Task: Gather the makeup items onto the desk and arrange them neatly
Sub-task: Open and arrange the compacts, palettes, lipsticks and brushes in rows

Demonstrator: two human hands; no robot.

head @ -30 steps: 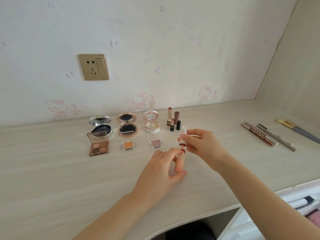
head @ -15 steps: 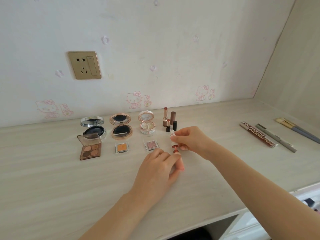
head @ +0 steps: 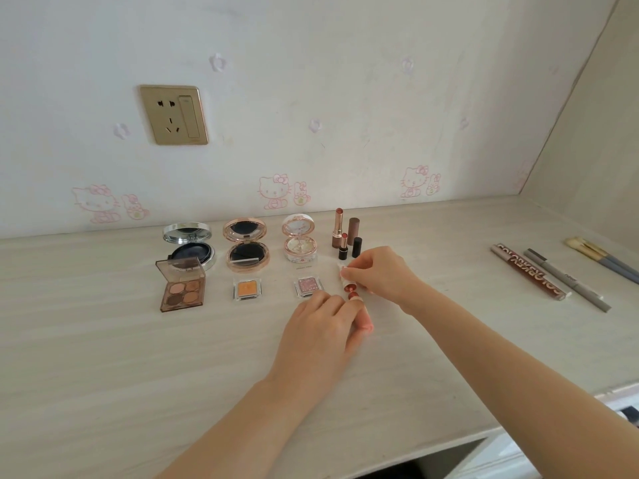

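At centre frame, low over the pale desk (head: 103,375), a person's two hands meet on a small lipstick (head: 350,288). The left hand (head: 321,326), nearer the camera, curls its fingertips round the lower end. The right hand (head: 380,276), just beyond, pinches the white upper end between thumb and fingers. The tube's red middle shows between the two grips, tilted up and to the left; whether it is one piece or cap and base apart cannot be told.

The tube looks light, rigid and smooth, likely to slip or topple, so it is best held by the barrel and kept off the coloured tip.

Just left of the hands lie a pink eyeshadow pan (head: 307,286), an orange pan (head: 246,288) and a brown palette (head: 183,288). Behind them three open compacts (head: 246,248) stand in a row, with upright lipsticks (head: 340,229) at its right end. At right frame, well apart, lie a brown tube (head: 529,276), a grey pen (head: 567,281) and brushes (head: 601,259).
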